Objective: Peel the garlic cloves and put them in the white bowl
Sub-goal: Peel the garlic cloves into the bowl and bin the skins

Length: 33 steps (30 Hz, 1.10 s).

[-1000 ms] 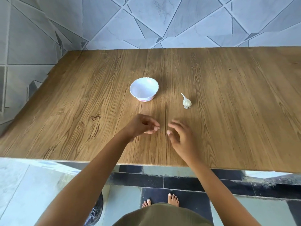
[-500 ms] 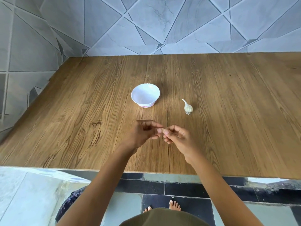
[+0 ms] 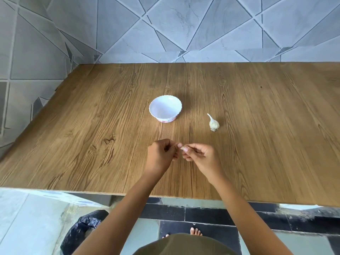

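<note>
Head view, looking down on a wooden table (image 3: pixel 92 126); your left hand (image 3: pixel 161 155) and right hand (image 3: pixel 200 157) meet over its near middle, fingers curled, fingertips together; both pinch one small pale clove (image 3: pixel 182 148) between them; whether its skin is on is too small to tell; a white bowl (image 3: pixel 164 107) stands upright beyond your hands; a garlic bulb (image 3: pixel 214 123) lies near the bowl's right side, not touching it, stem pointing away from you; a grey tiled wall rises behind; a black bag (image 3: pixel 82 230) sits on the floor below.
</note>
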Available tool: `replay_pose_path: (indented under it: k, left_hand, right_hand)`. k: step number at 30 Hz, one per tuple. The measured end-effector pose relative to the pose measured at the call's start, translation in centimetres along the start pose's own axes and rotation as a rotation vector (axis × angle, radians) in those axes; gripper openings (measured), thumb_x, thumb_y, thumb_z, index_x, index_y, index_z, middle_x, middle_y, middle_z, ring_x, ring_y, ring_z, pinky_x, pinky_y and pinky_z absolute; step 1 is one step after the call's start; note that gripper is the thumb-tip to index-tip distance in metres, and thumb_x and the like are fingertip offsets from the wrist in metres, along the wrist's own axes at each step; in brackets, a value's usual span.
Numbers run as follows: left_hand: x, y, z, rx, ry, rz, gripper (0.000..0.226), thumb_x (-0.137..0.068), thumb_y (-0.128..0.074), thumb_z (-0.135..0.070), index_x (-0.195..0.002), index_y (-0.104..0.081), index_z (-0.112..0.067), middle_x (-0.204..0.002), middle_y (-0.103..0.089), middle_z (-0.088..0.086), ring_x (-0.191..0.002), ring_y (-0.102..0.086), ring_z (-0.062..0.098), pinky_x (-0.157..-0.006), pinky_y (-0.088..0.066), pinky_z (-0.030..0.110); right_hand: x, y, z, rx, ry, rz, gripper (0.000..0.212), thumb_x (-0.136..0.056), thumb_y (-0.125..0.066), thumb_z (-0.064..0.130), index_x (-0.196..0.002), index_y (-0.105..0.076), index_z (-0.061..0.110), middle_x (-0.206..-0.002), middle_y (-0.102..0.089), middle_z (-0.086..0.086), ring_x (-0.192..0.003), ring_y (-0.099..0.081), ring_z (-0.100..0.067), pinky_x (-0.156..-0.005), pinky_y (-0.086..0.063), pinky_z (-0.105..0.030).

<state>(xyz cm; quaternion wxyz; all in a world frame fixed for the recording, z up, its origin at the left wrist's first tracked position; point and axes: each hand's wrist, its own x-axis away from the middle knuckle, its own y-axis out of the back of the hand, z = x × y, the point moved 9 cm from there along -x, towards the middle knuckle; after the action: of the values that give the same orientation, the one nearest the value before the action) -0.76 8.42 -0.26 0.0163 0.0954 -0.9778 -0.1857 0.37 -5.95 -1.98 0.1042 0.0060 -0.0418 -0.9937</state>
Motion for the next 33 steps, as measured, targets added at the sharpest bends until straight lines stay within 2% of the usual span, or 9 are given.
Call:
replay_pose_path:
  k: [7,11,15,18,21,23,26,29,33]
  left_hand:
    - [0.4,0.5,-0.1,-0.076,-0.026,-0.09,0.021,-0.084,-0.071,-0.02,-0.072,-0.068,-0.003,-0.06,-0.068,0.003,-0.055,-0.066,0.016,-0.057,-0.057,0.03]
    - [0.6,0.5,0.1,-0.119,-0.021,-0.104,0.021,-0.085,-0.07,-0.019,-0.067,-0.063,-0.009,-0.057,-0.065,-0.002,-0.05,-0.063,0.01,-0.054,-0.055,0.027]
    - [0.4,0.3,0.3,-0.131,0.015,-0.114,0.023,-0.086,-0.069,-0.017,-0.068,-0.063,-0.005,-0.056,-0.065,0.003,-0.052,-0.064,0.019,-0.056,-0.056,0.033]
    - [0.2,-0.2,0.9,-0.092,0.077,-0.073,0.023,-0.086,-0.069,-0.018,-0.073,-0.066,0.0,-0.06,-0.067,0.007,-0.055,-0.066,0.021,-0.057,-0.057,0.034]
    - [0.2,-1.0,1.3,0.064,0.118,0.067,0.013,-0.086,-0.068,-0.013,-0.078,-0.069,-0.003,-0.067,-0.07,0.007,-0.063,-0.069,0.015,-0.059,-0.057,0.028]
    - [0.1,-1.0,0.7,0.031,0.047,0.119,0.007,-0.085,-0.068,-0.007,-0.079,-0.07,-0.004,-0.067,-0.069,0.004,-0.063,-0.069,0.013,-0.06,-0.057,0.024]
    - [0.0,-0.8,-0.9,-0.188,-0.17,0.075,0.011,-0.086,-0.066,-0.005,-0.075,-0.069,-0.005,-0.063,-0.067,-0.002,-0.058,-0.064,0.01,-0.058,-0.054,0.022]
    - [0.1,-0.7,-1.3,-0.332,-0.244,-0.019,0.012,-0.086,-0.067,-0.011,-0.074,-0.069,-0.007,-0.061,-0.063,-0.007,-0.055,-0.059,0.01,-0.056,-0.049,0.02]
    - [-0.4,-0.6,0.6,-0.134,0.045,0.056,0.016,-0.088,-0.063,-0.009,-0.074,-0.067,-0.004,-0.063,-0.067,0.005,-0.059,-0.066,0.02,-0.063,-0.056,0.031]
  right_hand:
    - [0.1,-0.4,-1.0,-0.149,-0.096,-0.025,0.015,-0.085,-0.065,0.007,-0.099,-0.069,0.004,-0.081,-0.072,-0.005,-0.071,-0.07,-0.012,-0.064,-0.054,-0.019]
    - [-0.1,-0.7,-1.0,-0.15,-0.101,-0.019,0.009,-0.085,-0.065,0.005,-0.087,-0.071,0.011,-0.073,-0.071,0.002,-0.067,-0.068,-0.008,-0.063,-0.054,-0.018]
    - [-0.2,-0.7,-1.4,-0.151,-0.109,-0.044,0.011,-0.086,-0.064,0.004,-0.082,-0.069,0.012,-0.069,-0.07,0.005,-0.063,-0.066,-0.005,-0.062,-0.053,-0.017]
    - [-0.3,-0.4,-1.6,-0.088,-0.091,-0.061,0.009,-0.087,-0.062,0.004,-0.083,-0.068,0.01,-0.07,-0.068,0.001,-0.061,-0.065,-0.002,-0.059,-0.051,-0.015]
    - [-0.4,0.2,-1.9,0.02,-0.073,-0.064,0.011,-0.09,-0.059,0.006,-0.091,-0.068,0.001,-0.073,-0.068,-0.003,-0.063,-0.065,-0.002,-0.06,-0.051,-0.015]
    - [-0.5,0.3,-2.1,0.031,-0.081,-0.064,0.015,-0.091,-0.058,0.007,-0.095,-0.068,-0.004,-0.074,-0.069,-0.006,-0.063,-0.065,-0.002,-0.059,-0.051,-0.014]
    - [-0.7,0.3,-2.1,0.048,-0.1,-0.092,0.015,-0.092,-0.058,0.008,-0.093,-0.069,-0.003,-0.073,-0.069,-0.005,-0.062,-0.065,-0.002,-0.06,-0.052,-0.016]
    - [-0.6,0.4,-0.4,0.281,0.083,-0.167,0.011,-0.091,-0.059,0.007,-0.086,-0.069,0.006,-0.074,-0.069,0.0,-0.064,-0.066,-0.008,-0.062,-0.055,-0.025]
    - [0.6,-0.5,2.7,0.579,0.506,-0.163,0.02,-0.089,-0.046,0.012,-0.082,-0.063,0.005,-0.076,-0.063,-0.001,-0.06,-0.057,-0.014,-0.05,-0.05,-0.031]
